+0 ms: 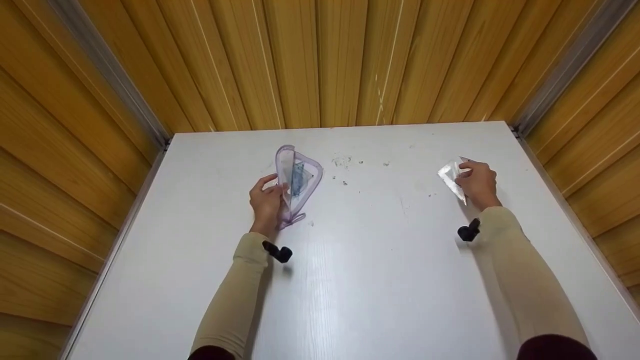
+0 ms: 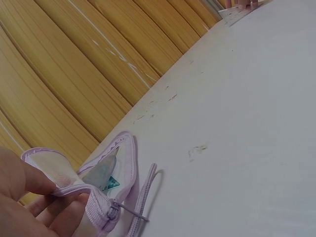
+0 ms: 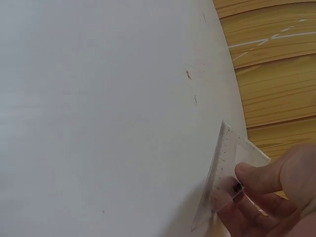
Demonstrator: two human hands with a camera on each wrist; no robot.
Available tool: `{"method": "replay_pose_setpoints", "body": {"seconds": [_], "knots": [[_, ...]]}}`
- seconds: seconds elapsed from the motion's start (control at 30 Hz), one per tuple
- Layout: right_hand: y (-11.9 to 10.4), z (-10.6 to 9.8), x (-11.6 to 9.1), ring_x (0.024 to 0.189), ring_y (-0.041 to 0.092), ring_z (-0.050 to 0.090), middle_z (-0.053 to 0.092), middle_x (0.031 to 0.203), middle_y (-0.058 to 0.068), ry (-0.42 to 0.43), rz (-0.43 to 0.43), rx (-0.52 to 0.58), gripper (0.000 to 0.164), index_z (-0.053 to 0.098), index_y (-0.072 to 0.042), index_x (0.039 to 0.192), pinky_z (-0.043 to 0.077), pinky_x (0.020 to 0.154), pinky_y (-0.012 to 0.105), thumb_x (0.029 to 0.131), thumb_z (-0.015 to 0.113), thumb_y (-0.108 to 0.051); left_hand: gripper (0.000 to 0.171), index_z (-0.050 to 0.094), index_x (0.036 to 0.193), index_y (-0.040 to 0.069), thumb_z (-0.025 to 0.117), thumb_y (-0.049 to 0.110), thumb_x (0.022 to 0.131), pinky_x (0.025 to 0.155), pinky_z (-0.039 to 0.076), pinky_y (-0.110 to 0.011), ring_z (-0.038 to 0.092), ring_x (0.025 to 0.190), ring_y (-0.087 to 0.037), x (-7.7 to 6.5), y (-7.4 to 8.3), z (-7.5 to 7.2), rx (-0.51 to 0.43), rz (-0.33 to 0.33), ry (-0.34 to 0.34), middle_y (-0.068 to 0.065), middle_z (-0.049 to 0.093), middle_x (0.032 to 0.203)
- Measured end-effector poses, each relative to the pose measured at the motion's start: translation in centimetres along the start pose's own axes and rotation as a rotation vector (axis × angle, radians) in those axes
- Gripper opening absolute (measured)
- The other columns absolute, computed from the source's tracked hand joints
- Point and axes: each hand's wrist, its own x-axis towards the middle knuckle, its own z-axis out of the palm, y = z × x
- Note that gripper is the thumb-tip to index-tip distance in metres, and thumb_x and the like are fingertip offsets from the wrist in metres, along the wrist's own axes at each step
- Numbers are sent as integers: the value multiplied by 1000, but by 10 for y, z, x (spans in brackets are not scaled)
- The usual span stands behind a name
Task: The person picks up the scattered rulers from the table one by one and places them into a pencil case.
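Observation:
In the head view my left hand (image 1: 267, 202) holds a lilac-edged, see-through zip pouch (image 1: 316, 167) by its near-left edge. Thumb and fingers pinch the zipped rim in the left wrist view, where the pouch (image 2: 129, 163) gapes open. Inside it lie a greenish piece (image 2: 112, 184) and a pale, clear piece, both partly hidden by the mesh. Far to the right, my right hand (image 1: 479, 185) grips a clear set square (image 1: 452, 182). Its printed scale shows along one edge of the set square (image 3: 223, 153) in the right wrist view, thumb on one face and fingers behind.
A white tabletop (image 1: 360, 280) with dark scuff marks (image 1: 342, 162) between the hands carries everything. Yellow wood-patterned panels (image 1: 340, 60) wall it at the back and both sides. A lilac zip cord (image 2: 143, 197) trails from the pouch onto the table.

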Motion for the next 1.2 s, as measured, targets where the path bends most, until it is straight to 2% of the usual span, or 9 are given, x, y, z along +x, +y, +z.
{"method": "replay_pose_setpoints", "body": {"seconds": [0.13,0.23,0.33,0.47,0.6,0.8,1.2], "knots": [[-1,-2,-1,112,38,56,65,121,27,9,29,4,45,58,1,139,49,70,26,95,66,-4,37,67,132,11,69,6,95,74,55,-30,71,92,-25,0,1,0,-8,0,1,-13,77,105],[-1,-2,0,100,30,62,65,120,25,14,51,14,45,59,0,139,50,63,23,95,67,-4,37,68,130,11,70,5,94,73,55,-31,71,92,-25,0,1,1,-15,-5,6,-13,77,104],[1,-1,0,88,22,67,66,117,23,8,64,61,45,59,0,139,54,62,23,95,67,-3,37,68,130,11,72,6,93,75,55,-32,70,92,-25,0,2,0,-19,-12,6,-13,76,104],[2,-2,1,75,15,70,67,113,20,-19,98,191,44,57,-1,141,60,63,30,97,63,-3,36,67,131,13,71,6,95,77,55,-32,70,94,-25,-1,3,0,-27,-22,-3,-13,76,106],[-1,-4,2,77,13,68,65,117,17,-39,115,251,46,56,-3,143,60,65,30,99,65,-7,36,68,130,13,71,7,95,76,55,-31,70,95,-26,-2,4,0,-22,-14,1,-13,76,106],[-11,-8,1,87,16,71,64,125,20,-56,106,311,50,55,-5,145,60,71,30,97,68,-9,35,68,130,9,71,4,95,71,57,-27,73,92,-26,-1,4,0,-25,9,10,-16,76,106],[-28,-10,7,88,15,71,62,128,19,-79,132,308,51,51,-8,149,60,73,30,100,66,-13,36,68,130,13,71,6,95,78,56,-32,71,95,-27,0,2,1,-11,-3,19,-16,75,108]]}}
